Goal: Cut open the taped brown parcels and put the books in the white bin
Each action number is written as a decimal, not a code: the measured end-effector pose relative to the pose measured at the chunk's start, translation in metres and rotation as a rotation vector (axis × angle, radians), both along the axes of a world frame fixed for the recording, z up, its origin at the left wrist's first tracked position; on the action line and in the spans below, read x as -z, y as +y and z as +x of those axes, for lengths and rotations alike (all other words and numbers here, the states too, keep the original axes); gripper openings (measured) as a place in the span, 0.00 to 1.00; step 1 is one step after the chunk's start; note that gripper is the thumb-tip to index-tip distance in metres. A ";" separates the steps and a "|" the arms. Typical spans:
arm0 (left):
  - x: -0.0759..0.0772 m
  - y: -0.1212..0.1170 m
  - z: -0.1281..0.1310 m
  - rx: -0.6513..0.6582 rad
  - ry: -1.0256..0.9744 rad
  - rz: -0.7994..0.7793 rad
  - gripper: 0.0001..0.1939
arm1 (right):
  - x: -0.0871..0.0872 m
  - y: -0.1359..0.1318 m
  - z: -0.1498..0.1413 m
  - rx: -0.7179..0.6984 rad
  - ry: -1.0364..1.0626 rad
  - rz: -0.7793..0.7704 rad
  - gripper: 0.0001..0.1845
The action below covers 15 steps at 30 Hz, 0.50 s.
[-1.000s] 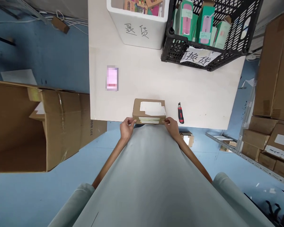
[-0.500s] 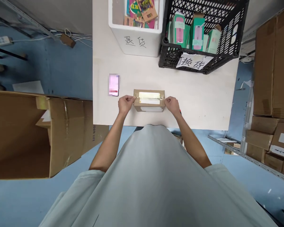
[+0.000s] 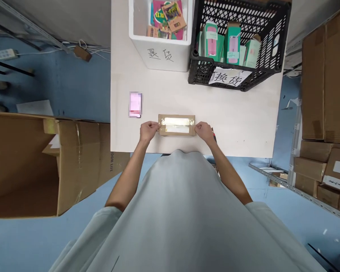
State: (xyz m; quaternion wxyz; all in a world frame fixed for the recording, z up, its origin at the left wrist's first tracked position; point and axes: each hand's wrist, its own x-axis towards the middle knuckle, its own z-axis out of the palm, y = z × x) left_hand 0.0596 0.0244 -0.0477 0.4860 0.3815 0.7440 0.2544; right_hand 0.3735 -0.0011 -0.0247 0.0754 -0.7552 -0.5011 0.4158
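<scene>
A small brown cardboard box (image 3: 176, 131) lies on the white table (image 3: 238, 117) close to its near edge. White label strips and shiny clear tape run along its upper face. My left hand (image 3: 149, 130) pinches the box's left end with closed fingers. At the opposite end my right hand (image 3: 203, 130) has its fingers closed on the box's right edge. Partly hidden behind my right hand is a small dark object with red on it (image 3: 214, 134). Left of the box, beyond my left hand, lies a phone (image 3: 135, 104) with a blurred pink screen.
A white bin (image 3: 170, 54) with colourful packets stands at the table's back, beside a black crate (image 3: 200, 70) holding several green boxes. A large open carton (image 3: 85, 162) is at my left. Stacked cartons (image 3: 313, 87) rise on the right behind a metal shelf edge (image 3: 300, 192).
The cardboard box has tipped toward me: its front side with a white label no longer shows, and the taped face is seen more squarely. Both hands keep hold of its ends.
</scene>
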 end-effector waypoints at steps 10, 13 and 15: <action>0.002 -0.049 0.016 -0.040 0.114 0.122 0.07 | 0.052 -0.084 0.038 0.157 -0.197 0.180 0.19; 0.002 -0.051 0.013 -0.044 0.065 0.122 0.08 | 0.066 -0.099 0.064 0.242 -0.359 0.030 0.28; 0.001 -0.056 0.012 -0.036 0.026 0.134 0.12 | 0.071 -0.105 0.074 0.231 -0.384 -0.058 0.30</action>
